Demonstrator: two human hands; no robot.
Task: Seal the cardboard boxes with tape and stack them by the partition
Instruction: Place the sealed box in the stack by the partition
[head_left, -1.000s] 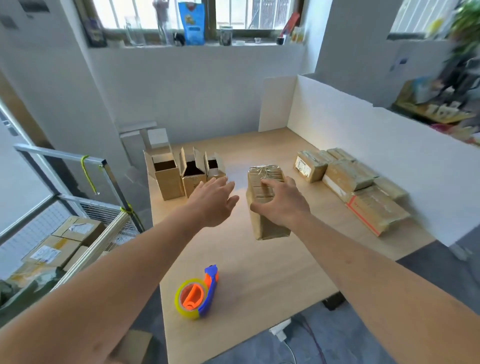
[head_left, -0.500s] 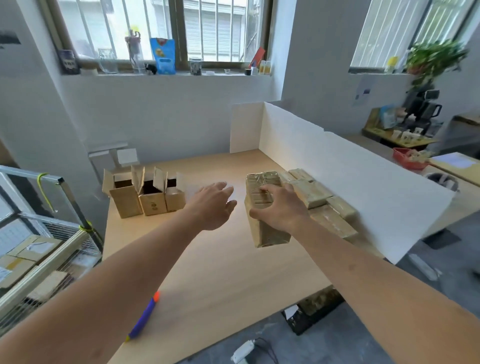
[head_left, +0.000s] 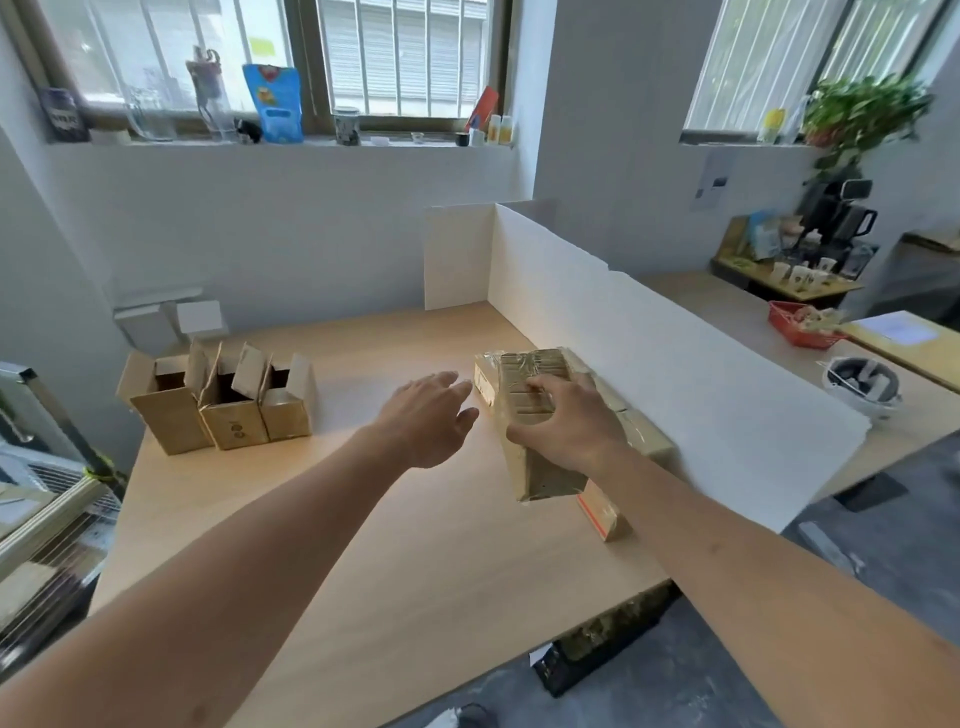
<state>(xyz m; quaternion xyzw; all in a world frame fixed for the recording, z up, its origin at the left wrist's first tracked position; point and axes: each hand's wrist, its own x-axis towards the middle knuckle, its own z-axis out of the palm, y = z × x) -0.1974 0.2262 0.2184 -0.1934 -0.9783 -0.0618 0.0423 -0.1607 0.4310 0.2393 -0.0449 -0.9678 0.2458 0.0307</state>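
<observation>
Starting at the far left of the white partition (head_left: 649, 364), I see three open boxes (head_left: 218, 410) standing in a row on the table (head_left: 363, 545), flaps up, not yet taped. A second ago the tape dispenser lay near my edge of the table; my view has since swung up and right, and it is out of frame now.

Closer to the partition, my left hand (head_left: 426, 421) hovers with its fingers straight and spread, holding nothing, just beside the sealed box (head_left: 524, 415).

My right hand (head_left: 569, 421) grips that sealed box from above, fingers curled over its taped top. The box has travelled from mid-table to just above the stacked boxes (head_left: 608, 514) lying along the partition's foot.

I judge this one is about to be set down on the stack, leaving the three open boxes to seal.
</observation>
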